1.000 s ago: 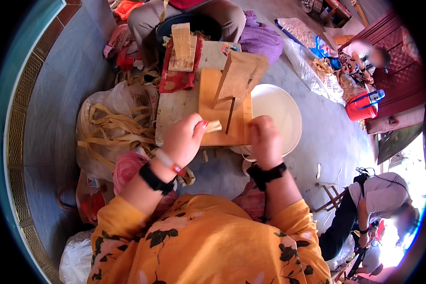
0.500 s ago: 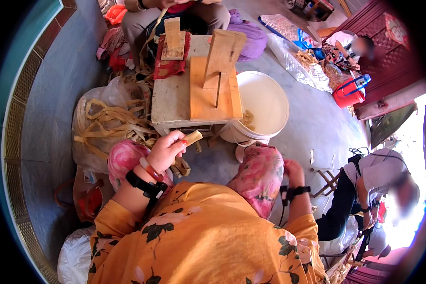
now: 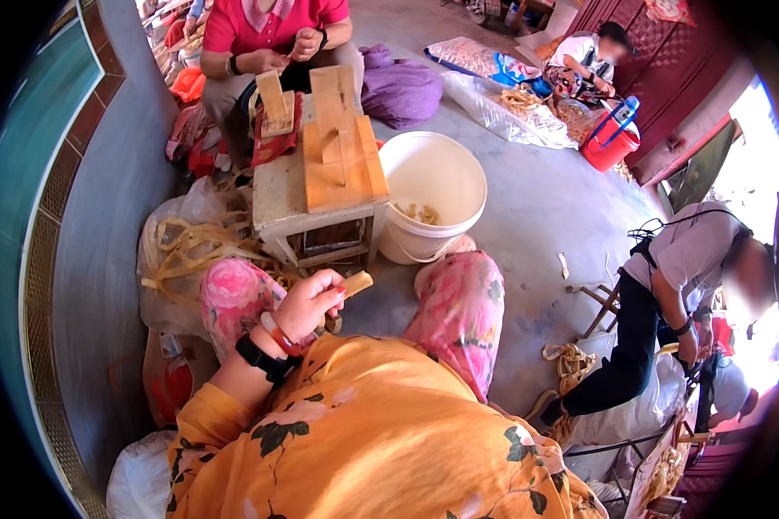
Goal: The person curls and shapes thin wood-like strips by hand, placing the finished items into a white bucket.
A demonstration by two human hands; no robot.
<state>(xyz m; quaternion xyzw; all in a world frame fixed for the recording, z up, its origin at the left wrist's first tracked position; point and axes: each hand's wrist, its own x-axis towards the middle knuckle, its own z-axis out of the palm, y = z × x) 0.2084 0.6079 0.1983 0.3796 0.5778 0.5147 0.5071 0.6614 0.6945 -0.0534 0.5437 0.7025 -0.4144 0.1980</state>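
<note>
My left hand (image 3: 307,304) pinches a short, flat, pale-yellow folded strip piece (image 3: 357,284) between thumb and fingers, above the floor between my knees. My right hand is out of sight. In front of me is a small worn table (image 3: 273,212). On it lies an orange-brown wooden board (image 3: 348,183) with an upright wooden block (image 3: 333,91) and a thin rod standing on it. Right of the table is a white bucket (image 3: 437,177) with some small yellowish pieces (image 3: 419,213) in the bottom.
A clear plastic bag of long pale strips (image 3: 186,251) lies left of the table. Across it sits a person in a red shirt (image 3: 277,30), beside a purple bundle (image 3: 400,91). At right, one person bends over (image 3: 688,259) near a stool; another sits behind a red bucket (image 3: 610,147).
My view has shifted, so the table and bucket appear further left. My right hand has left the picture. My left hand still holds the strip piece.
</note>
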